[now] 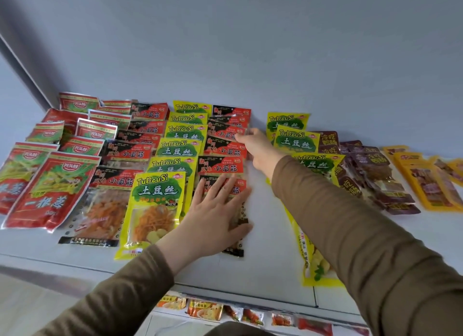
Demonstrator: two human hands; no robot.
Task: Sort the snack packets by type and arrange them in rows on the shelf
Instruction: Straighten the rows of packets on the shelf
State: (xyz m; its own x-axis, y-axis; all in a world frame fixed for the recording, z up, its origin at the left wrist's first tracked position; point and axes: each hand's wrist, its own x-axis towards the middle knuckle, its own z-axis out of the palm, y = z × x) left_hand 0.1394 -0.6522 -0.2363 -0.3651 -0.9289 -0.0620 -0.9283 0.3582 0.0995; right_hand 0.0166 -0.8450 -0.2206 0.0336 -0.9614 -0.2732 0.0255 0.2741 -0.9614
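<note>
A person sorting snack packets on a white shelf (pixel 265 235) worked on a black-and-red row (pixel 223 147) at the centre of the frame, one of several rows running from the lower edge up toward the back wall. The left hand (pixel 215 210) lay flat, fingers straight and spread, pressing the nearest black-and-red packet (pixel 235 235) at lower centre. The right hand (pixel 255 147) reached further up the frame, its fingertips at the right edge of a packet midway along that row; whether they pinched it or merely nudged it could not be told. The row's long axis ran up the frame, and its packets lay just left of the right hand, which was the nearer hand to the far end, so any straightening there looked likely to call for a leftward push. To the left stood a yellow row (pixel 172 160), a second black-and-red row (pixel 125 165) and red packets (pixel 45 185); to the right, under the right sleeve, more yellow packets (pixel 298 140), then brown packets (pixel 370 170) and orange packets (pixel 423 182) at the right edge.
</note>
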